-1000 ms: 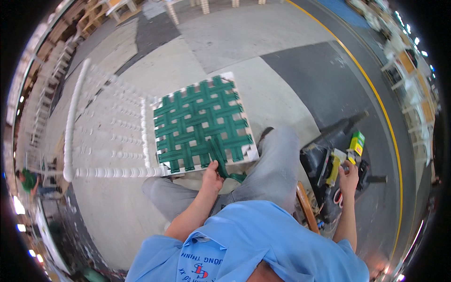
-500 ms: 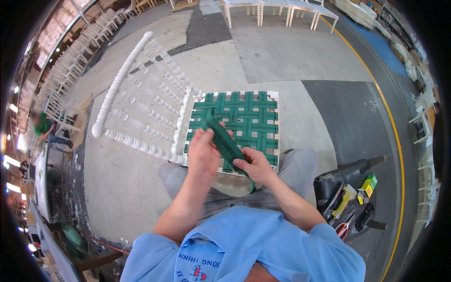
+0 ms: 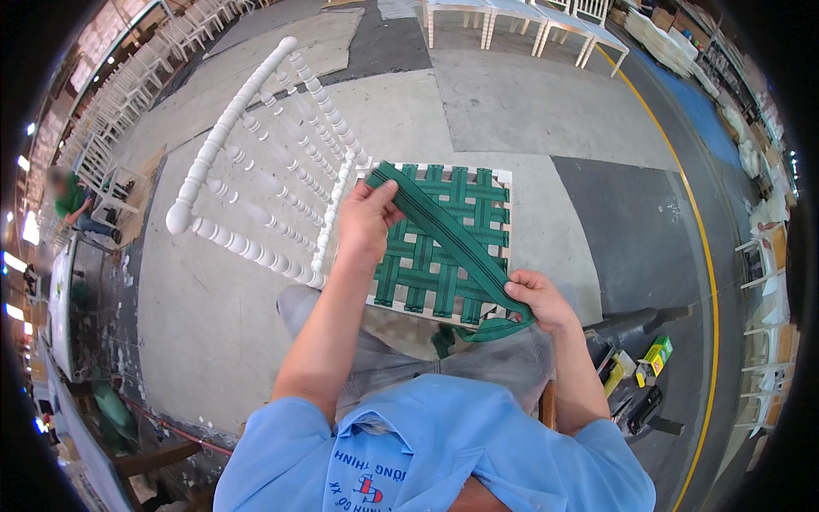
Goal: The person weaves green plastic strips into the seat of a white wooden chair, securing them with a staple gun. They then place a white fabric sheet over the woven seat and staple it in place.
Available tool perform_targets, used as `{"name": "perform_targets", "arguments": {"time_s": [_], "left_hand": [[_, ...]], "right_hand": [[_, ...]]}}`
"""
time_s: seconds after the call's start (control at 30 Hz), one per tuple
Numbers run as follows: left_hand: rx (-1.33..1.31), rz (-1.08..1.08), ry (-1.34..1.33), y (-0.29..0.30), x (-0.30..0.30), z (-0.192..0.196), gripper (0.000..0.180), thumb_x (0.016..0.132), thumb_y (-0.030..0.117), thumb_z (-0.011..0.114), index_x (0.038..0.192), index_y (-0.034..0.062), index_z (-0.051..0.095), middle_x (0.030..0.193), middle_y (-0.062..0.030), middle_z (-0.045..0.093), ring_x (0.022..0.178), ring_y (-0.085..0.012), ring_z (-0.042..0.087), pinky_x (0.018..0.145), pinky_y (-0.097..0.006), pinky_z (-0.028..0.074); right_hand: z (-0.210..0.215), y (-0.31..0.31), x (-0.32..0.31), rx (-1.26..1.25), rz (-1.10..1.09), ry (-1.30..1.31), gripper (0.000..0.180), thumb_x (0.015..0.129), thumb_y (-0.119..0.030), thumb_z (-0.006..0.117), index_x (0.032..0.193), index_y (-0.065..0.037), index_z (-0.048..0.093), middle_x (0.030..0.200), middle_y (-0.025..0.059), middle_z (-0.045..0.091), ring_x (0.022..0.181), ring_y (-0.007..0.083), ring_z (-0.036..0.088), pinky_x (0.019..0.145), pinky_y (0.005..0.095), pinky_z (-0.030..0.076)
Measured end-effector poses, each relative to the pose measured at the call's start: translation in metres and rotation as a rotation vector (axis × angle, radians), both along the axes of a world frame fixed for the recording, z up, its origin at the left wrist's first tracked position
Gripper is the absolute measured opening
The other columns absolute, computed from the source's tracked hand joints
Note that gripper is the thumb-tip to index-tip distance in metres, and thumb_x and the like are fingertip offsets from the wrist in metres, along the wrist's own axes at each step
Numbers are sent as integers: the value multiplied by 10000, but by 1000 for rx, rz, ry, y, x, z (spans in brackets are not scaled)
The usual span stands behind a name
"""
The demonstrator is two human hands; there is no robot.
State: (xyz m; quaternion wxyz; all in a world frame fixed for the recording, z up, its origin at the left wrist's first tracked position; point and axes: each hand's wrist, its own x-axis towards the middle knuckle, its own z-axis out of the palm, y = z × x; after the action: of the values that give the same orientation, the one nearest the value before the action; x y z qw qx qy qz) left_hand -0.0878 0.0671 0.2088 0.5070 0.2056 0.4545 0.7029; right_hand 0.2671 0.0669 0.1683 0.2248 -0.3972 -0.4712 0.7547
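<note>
A white chair with turned spindles (image 3: 256,239) stands in front of me, its back to the left. Its seat (image 3: 424,256) is a weave of green webbing strips on a white frame. A loose green webbing strap (image 3: 448,226) runs diagonally over the seat. My left hand (image 3: 367,220) pinches its far end by the chair back. Near the seat's front right corner, my right hand (image 3: 539,300) is closed on the strap, thumb on top. Past that hand the strap loops back, with its tail hanging below the front edge between my legs.
On the floor to my right lie a yellow-and-green box (image 3: 655,354) and a black tool (image 3: 641,411). White chairs (image 3: 520,17) line the far side. Further left, a person in green (image 3: 75,205) sits near rows of white chairs (image 3: 111,119). A yellow line (image 3: 710,282) marks the floor at right.
My hands have moved apart, the left one toward the chair back and the right one rightward. The strap between them is now stretched in a long diagonal over the seat.
</note>
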Motion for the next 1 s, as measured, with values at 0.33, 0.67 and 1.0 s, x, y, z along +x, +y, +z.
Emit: {"name": "perform_targets", "arguments": {"time_s": [0.33, 0.67, 1.0], "left_hand": [[-598, -389, 585, 62, 15, -159, 233, 924, 173, 788, 1087, 14, 739, 862, -77, 713, 697, -188, 684, 640, -357, 583], [-660, -270, 1041, 61, 38, -188, 340, 880, 317, 796, 1122, 79, 821, 1055, -157, 803, 1014, -362, 757, 895, -463, 592], [-770, -628, 801, 119, -28, -150, 264, 966, 175, 597, 1056, -20, 750, 845, -119, 764, 619, -226, 717, 546, -375, 601]], "right_hand": [[-51, 64, 19, 159, 132, -847, 248, 1008, -276, 747, 1045, -31, 750, 909, 91, 752, 806, 205, 698, 750, 369, 557], [-86, 65, -149, -62, -67, -356, 403, 1128, -333, 542, 1396, -57, 660, 888, 81, 728, 662, 166, 627, 628, 398, 545], [-146, 96, -220, -984, -599, 402, 542, 1071, -626, 559, 1074, -84, 545, 808, 3, 591, 619, 136, 518, 561, 300, 465]]}}
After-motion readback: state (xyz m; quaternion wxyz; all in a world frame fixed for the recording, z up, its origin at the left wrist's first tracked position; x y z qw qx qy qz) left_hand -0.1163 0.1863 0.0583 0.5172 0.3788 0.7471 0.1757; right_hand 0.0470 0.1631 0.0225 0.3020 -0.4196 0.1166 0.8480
